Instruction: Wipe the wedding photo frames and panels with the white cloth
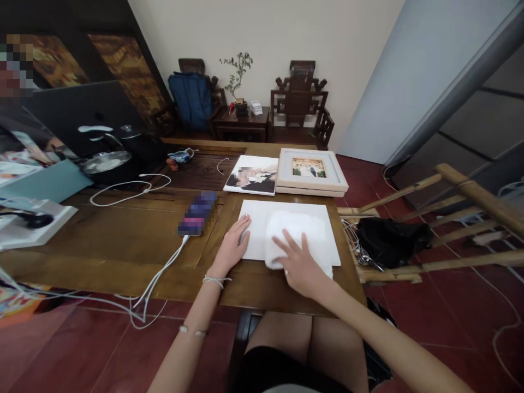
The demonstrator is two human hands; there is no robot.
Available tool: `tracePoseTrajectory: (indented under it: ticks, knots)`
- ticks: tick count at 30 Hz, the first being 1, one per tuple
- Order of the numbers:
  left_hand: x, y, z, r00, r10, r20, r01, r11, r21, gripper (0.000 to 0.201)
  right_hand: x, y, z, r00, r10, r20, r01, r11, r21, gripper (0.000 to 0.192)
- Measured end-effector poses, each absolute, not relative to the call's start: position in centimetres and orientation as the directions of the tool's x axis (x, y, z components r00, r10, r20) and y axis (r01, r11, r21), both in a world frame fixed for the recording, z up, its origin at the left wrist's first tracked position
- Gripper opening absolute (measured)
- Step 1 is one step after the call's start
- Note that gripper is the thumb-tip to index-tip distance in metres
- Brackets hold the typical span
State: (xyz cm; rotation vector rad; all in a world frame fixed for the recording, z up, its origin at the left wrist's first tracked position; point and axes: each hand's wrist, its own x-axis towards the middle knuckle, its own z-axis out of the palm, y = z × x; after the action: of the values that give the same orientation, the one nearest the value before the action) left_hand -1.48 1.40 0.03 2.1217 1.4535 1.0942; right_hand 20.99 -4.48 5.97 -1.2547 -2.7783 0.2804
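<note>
A flat white board (254,229) lies on the wooden table near its right end. On its left edge rests my left hand (236,240), fingers stretched out along the side and holding nothing. A soft white piece (319,232), a cloth or a paper towel, covers the right part of the board and reaches over its near edge. My right hand (297,262) lies on this piece with its fingers spread, touching it from above without gripping it.
Behind the board are a photo panel (254,185) and stacked pale frames (339,177). Left of my left hand lies a phone (198,213) on a white cable (164,268). A kettle (108,162) stands farther left. A bamboo chair (460,183) holding a black bag (393,240) is at right.
</note>
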Motion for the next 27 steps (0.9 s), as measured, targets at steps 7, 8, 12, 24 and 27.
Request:
tracePoseTrajectory:
  ticks: [7, 8, 12, 24, 27]
  knots:
    - [-1.3, 1.4, 0.2, 0.176, 0.903, 0.391, 0.64, -0.407, 0.652, 0.04, 22.3, -8.2, 8.0, -0.725, 0.686, -0.064, 0.655, 0.657, -0.372, 0.043]
    - [-1.4, 1.4, 0.2, 0.175, 0.902, 0.394, 0.639, -0.408, 0.652, 0.04, 22.2, -7.2, 8.0, -0.71, 0.702, -0.051, 0.663, 0.643, -0.383, 0.044]
    - [-1.5, 1.4, 0.1, 0.172, 0.897, 0.406, 0.633, -0.417, 0.653, 0.039, 21.5, -0.9, 7.5, -0.641, 0.767, 0.008, 0.721, 0.606, -0.336, 0.044]
    - [-1.5, 1.4, 0.1, 0.169, 0.899, 0.404, 0.618, -0.416, 0.668, 0.039, 18.7, -0.3, 5.7, -0.638, 0.769, 0.033, 0.757, 0.634, -0.157, 0.04]
    - [-1.4, 1.3, 0.2, 0.168, 0.903, 0.394, 0.622, -0.408, 0.669, 0.039, 19.4, -5.3, 6.3, -0.709, 0.705, 0.009, 0.683, 0.69, -0.239, 0.037]
